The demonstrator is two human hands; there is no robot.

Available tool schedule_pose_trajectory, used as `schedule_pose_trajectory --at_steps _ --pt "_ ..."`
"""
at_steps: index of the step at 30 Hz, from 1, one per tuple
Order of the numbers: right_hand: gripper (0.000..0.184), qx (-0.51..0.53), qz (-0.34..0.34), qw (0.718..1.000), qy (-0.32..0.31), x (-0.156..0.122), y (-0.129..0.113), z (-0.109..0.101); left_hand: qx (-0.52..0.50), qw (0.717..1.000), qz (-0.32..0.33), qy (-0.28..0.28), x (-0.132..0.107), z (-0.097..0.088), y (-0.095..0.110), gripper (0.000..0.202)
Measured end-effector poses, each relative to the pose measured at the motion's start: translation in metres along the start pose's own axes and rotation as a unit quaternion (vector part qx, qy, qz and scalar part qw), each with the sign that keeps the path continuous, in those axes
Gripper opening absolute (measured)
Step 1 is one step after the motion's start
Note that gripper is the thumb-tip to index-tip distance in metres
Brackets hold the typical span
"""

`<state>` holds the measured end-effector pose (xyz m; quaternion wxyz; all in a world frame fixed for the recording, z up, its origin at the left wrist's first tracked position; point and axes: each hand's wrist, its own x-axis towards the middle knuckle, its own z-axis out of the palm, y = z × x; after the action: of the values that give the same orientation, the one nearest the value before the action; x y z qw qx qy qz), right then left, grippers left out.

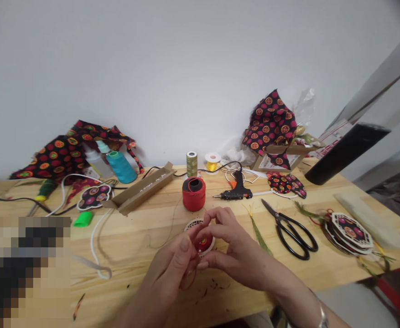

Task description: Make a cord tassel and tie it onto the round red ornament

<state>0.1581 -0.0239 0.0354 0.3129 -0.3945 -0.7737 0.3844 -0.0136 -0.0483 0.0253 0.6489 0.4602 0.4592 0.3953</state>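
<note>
Over the front middle of the table, my left hand [172, 264] is closed, thumb pressed against the fingers, on a thin red cord [193, 279] that loops down below it. My right hand [229, 246] meets it from the right, fingers bent in a pinch by the left fingertips; what lies between them is hidden. Behind and between the hands shows a round ornament [205, 244] with a pale cut-out rim and a dark red patterned middle, partly covered by my fingers. Just beyond stands a spool of red cord [193, 196].
Right of my hands lie a green tassel [259, 232], black-handled scissors [290, 230] and stacked ornaments [352, 232]. Farther back are a glue gun [237, 189], a green thread spool [192, 165] and an open cardboard box [143, 189]. A white cable [95, 237] curls at left.
</note>
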Motion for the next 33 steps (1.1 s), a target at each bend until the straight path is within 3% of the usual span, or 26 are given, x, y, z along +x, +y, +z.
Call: schedule_pose_trajectory --at_steps 8,15,24,33 --pt "0.011 -0.004 -0.012 1.0 0.021 0.0 0.003 0.0 -0.002 1.0 0.004 -0.018 0.002 0.0 0.001 0.05" --pt "0.008 0.0 -0.025 0.999 0.047 0.0 0.009 0.005 -0.062 0.996 -0.059 0.006 0.001 0.003 0.005 0.06" --pt "0.009 0.024 -0.019 0.999 0.032 0.0 0.009 0.003 -0.106 0.988 -0.111 -0.01 0.004 0.001 0.006 0.064" --pt "0.009 0.04 -0.025 0.999 0.025 0.002 0.009 0.006 -0.121 0.986 -0.112 -0.021 0.004 0.001 0.005 0.059"
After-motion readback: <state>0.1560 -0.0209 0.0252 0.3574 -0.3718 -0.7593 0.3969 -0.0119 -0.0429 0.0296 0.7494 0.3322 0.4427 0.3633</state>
